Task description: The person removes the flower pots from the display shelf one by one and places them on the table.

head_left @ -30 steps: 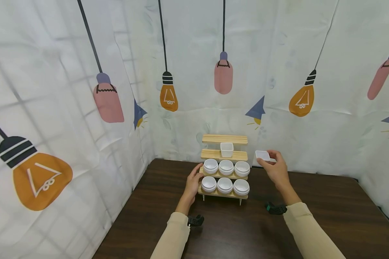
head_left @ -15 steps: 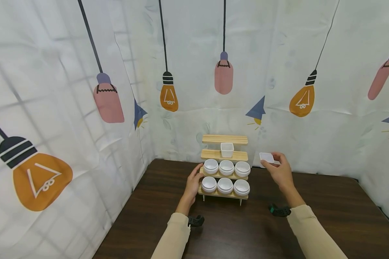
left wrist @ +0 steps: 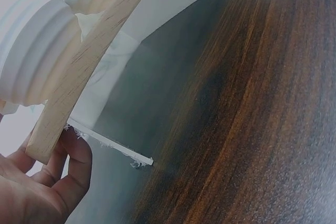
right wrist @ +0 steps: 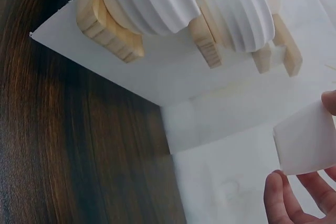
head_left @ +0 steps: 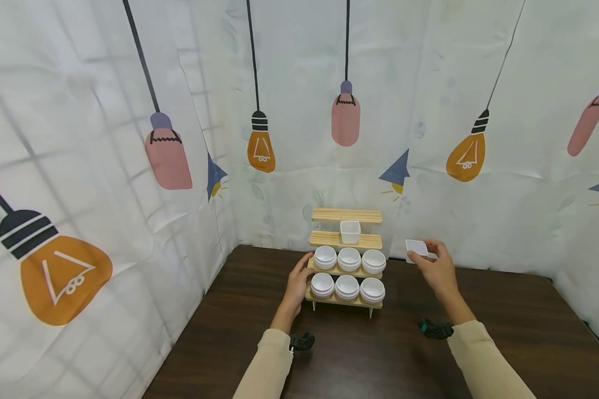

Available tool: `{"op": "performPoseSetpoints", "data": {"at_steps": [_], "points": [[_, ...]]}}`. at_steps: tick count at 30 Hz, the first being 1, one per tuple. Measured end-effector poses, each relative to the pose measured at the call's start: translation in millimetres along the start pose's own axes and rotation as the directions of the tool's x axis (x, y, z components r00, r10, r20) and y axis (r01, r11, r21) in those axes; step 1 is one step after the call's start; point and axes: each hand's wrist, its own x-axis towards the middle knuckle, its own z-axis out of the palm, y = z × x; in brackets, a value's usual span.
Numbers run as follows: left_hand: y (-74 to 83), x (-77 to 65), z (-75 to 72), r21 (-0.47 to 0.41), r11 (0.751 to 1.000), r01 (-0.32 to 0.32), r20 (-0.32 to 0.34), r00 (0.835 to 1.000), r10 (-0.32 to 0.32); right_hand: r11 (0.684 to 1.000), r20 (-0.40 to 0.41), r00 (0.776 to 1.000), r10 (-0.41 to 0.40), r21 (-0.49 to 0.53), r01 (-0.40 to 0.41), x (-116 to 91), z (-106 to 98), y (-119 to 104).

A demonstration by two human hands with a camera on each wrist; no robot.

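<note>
A tiered stand with pale wooden shelves (head_left: 346, 215) stands at the table's back. My left hand (head_left: 297, 284) grips its left side; in the left wrist view, fingers (left wrist: 79, 163) curl around the end of a shelf board (left wrist: 86, 66). Off to the stand's right, raised over the table, my right hand (head_left: 438, 271) pinches a small white square bowl (head_left: 416, 247). The right wrist view shows this bowl's tapered wall (right wrist: 307, 140) between thumb and fingers. Another square bowl (head_left: 350, 232) sits on the second shelf from the top. White round ribbed bowls (head_left: 346, 285) fill the two lower shelves.
The dark wooden table (head_left: 359, 354) spreads in front of the stand and to both sides. Close behind it hangs a pale curtain (head_left: 289, 194) printed with lamps. White side panels (right wrist: 115, 66) support the shelves. A black band (head_left: 436, 329) is on the right wrist.
My right hand has moved right and slightly down, carrying the square bowl farther from the stand. The left hand keeps its place on the stand.
</note>
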Motion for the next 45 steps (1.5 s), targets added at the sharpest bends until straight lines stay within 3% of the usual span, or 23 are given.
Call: {"op": "performPoseSetpoints", "data": {"at_steps": [38,45], "points": [[-2.0,-0.2,2.3,-0.015,1.0,-0.004,-0.024,1.0,0.004,0.998,0.011,0.998,0.067,-0.014,-0.067,-5.9,-1.5,35.8],[-2.9,1.0,3.7,-0.057,0.998,-0.01,-0.016,1.0,0.009,0.995,0.022,0.995,0.095,-0.038,-0.095,-6.1,-1.2,39.4]]}}
